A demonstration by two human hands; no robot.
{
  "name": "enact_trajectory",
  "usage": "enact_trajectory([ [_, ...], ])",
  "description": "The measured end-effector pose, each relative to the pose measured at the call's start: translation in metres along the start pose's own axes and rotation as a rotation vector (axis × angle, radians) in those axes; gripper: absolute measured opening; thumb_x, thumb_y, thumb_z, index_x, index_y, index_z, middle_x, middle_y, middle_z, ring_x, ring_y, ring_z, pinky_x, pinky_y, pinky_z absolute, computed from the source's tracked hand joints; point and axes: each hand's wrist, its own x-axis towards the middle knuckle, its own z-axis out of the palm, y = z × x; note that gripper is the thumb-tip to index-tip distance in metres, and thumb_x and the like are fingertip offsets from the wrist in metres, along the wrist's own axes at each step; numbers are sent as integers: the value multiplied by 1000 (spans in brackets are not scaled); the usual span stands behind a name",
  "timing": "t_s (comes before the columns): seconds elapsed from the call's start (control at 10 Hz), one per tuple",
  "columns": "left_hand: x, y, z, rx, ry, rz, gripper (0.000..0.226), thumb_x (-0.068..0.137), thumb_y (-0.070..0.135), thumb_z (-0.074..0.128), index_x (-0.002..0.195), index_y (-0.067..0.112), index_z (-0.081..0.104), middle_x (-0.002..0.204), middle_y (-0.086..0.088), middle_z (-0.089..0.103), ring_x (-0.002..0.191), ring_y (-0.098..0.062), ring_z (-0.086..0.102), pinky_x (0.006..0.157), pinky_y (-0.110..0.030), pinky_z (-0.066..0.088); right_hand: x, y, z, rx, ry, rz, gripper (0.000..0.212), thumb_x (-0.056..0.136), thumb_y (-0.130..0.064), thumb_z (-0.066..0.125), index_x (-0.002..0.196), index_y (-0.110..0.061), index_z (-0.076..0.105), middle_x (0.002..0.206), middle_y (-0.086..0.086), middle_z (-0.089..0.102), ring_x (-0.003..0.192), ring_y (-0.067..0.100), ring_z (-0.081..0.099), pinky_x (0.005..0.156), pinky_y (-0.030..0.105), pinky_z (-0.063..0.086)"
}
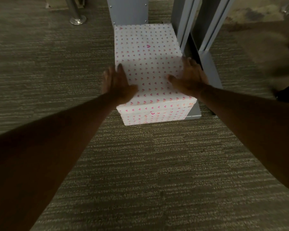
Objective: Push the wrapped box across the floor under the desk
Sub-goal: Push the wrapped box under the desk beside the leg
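Note:
The wrapped box (148, 64) is white paper with small pink hearts and lies flat on the carpet in the middle of the view. Its far end touches a grey desk panel (128, 10). My left hand (118, 83) lies flat with fingers spread on the box's left top edge. My right hand (189, 77) lies flat on its right top edge, fingers apart, close to a grey desk leg (207, 64). Neither hand grips the box; both rest palms down on it.
Grey-brown carpet (140, 164) covers the floor. A chrome post with a round foot (78, 19) stands at the back left. Dark chair casters (285, 95) sit at the right edge. The grey leg's foot (194, 112) runs along the box's right side.

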Motion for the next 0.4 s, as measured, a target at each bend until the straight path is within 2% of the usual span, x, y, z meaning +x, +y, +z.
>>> enact_trajectory([
  [0.1,-28,9,-4,160,41,235,105,77,55,63,154,8,8,162,-20,6,148,-38,4,114,-43,-2,-26,-7,3,-201,47,-103,106,86,-69,55,162,-12,9,171,18,10,158,37,9,127,54,11],
  [0.2,-44,9,-4,241,58,314,109,78,60,59,154,6,3,163,-19,1,150,-34,-1,113,-39,-7,-42,-11,5,-284,33,-124,110,86,-72,51,163,-11,4,172,17,3,159,36,2,128,53,5],
  [0.4,-101,-3,-39,301,88,431,109,81,66,51,153,3,-1,162,-22,-3,150,-34,-2,120,-42,-2,-107,-53,1,-351,27,-168,113,85,-80,39,163,-8,-2,172,18,-3,159,34,-2,128,52,0],
])
